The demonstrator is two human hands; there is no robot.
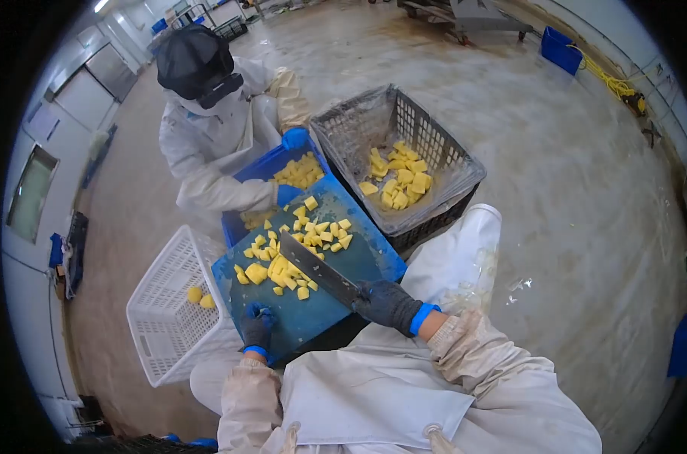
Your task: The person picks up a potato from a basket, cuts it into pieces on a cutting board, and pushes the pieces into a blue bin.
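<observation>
My right hand, in a dark glove with a blue cuff, is closed round the handle of a large broad-bladed knife. The blade reaches over a blue cutting board and the cut yellow chunks of fruit or vegetable scattered on it. At the board's near left edge is my left hand, also dark-gloved, its fingers curled with nothing visible in them. Across the board sits a co-worker, whose blue-gloved hand is at the far edge of the board, beside a blue crate holding more chunks.
A black crate lined with clear plastic stands right of the board, with yellow pieces inside. On the left, a white basket holds a few rounded yellow pieces. The floor looks wet. A blue bin and yellow hose lie far right.
</observation>
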